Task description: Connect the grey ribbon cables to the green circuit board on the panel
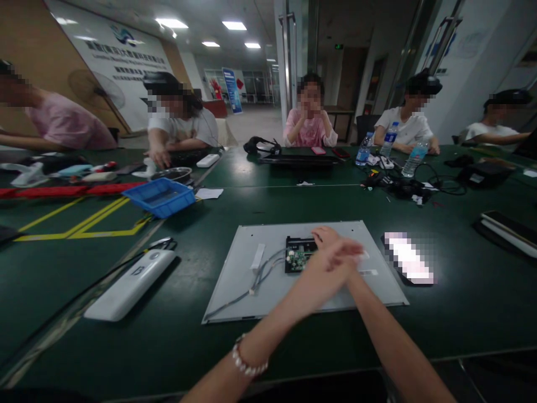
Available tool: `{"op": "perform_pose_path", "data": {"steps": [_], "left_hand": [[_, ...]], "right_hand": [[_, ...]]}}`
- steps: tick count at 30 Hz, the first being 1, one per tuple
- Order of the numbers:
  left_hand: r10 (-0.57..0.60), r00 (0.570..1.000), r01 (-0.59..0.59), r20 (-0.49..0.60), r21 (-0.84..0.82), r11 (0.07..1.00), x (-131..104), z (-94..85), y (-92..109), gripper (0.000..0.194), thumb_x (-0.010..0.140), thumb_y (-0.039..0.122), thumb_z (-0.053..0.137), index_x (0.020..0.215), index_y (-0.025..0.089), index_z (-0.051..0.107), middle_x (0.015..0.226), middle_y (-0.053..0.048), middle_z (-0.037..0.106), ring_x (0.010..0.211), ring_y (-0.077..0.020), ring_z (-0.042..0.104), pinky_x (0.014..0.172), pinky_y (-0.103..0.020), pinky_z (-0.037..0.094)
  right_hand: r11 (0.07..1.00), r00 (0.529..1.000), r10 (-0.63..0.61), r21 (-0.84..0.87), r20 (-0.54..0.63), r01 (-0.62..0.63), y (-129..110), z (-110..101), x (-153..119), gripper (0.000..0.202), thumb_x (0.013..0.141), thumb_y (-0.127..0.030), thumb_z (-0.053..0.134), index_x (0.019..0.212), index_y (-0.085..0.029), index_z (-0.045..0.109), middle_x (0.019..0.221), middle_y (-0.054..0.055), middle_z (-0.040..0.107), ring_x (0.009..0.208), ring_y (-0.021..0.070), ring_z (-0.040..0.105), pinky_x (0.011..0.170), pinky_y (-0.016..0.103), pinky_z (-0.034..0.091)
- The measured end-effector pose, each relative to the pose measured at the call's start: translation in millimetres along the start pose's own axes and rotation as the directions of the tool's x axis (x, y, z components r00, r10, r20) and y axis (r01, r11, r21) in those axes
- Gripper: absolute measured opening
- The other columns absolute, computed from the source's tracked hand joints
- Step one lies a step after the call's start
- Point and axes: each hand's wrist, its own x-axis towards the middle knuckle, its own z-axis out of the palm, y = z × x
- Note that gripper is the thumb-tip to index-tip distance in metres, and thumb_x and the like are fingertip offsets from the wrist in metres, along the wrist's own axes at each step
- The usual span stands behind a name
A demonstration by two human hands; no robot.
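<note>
A flat grey metal panel (235,268), like the back of a display, lies on the green table. Near its middle sits a black frame with a small green circuit board (296,259), and grey cables (258,282) run from it to the panel's near left corner. My left hand (331,266) crosses over my right wrist, its slightly blurred fingers loosely apart and pointing right, with nothing seen in them. Beneath it, my right hand (326,237) reaches to the far right of the black frame; my left hand partly hides it, and its grip cannot be made out.
A phone with a bright screen (409,257) lies right of the panel. To the left are a white power bank (132,285) with a cable and a blue basket (161,196). Water bottles (390,140) and tangled cables stand farther right. Several people sit around the table.
</note>
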Motion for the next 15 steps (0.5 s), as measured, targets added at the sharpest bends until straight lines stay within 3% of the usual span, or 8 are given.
{"op": "perform_pose_path", "data": {"steps": [3,6,10,15], "left_hand": [[0.007,0.993,0.015,-0.12,0.183,0.983,14.2,-35.0,-40.1,0.047,0.085,0.034,0.046,0.128,0.015,0.043,0.127,-0.014,0.05,0.122,-0.0274,0.043,0.106,-0.042,0.032],[0.018,0.986,0.033,-0.168,0.296,0.954,17.7,-51.9,-81.2,0.062,0.08,0.036,0.054,0.133,0.01,0.034,0.135,-0.018,0.041,0.128,-0.0293,0.037,0.108,-0.043,0.029],[-0.05,0.989,0.095,-0.142,0.325,0.941,9.6,-40.9,-106.6,0.074,0.077,0.039,0.059,0.137,0.01,0.025,0.138,-0.019,0.038,0.128,-0.0312,0.037,0.105,-0.044,0.031],[-0.104,0.982,0.151,-0.16,0.319,0.936,4.4,-26.8,-105.2,0.073,0.078,0.038,0.058,0.137,0.012,0.024,0.133,-0.018,0.045,0.123,-0.0306,0.044,0.102,-0.043,0.034]], "right_hand": [[1.0,1.0,-0.001,-0.001,-0.018,0.001,-3.1,-7.5,0.8,0.028,0.09,-0.015,0.041,0.106,-0.016,0.064,0.108,0.008,0.064,0.105,0.017,0.054,0.094,0.027,0.038],[0.999,0.999,-0.041,-0.022,-0.017,0.041,-14.0,-13.9,5.0,0.028,0.092,-0.017,0.04,0.106,-0.017,0.065,0.106,0.008,0.064,0.104,0.017,0.056,0.092,0.027,0.039],[0.992,0.995,-0.089,-0.09,0.046,0.093,-35.7,-13.2,13.0,0.028,0.092,-0.019,0.041,0.104,-0.018,0.066,0.105,0.009,0.065,0.1,0.0177,0.057,0.086,0.026,0.041],[0.987,0.989,-0.032,-0.152,0.142,0.053,-51.5,2.1,16.9,0.029,0.092,-0.017,0.04,0.093,-0.015,0.069,0.097,0.012,0.067,0.094,0.0195,0.06,0.08,0.026,0.042]]}}
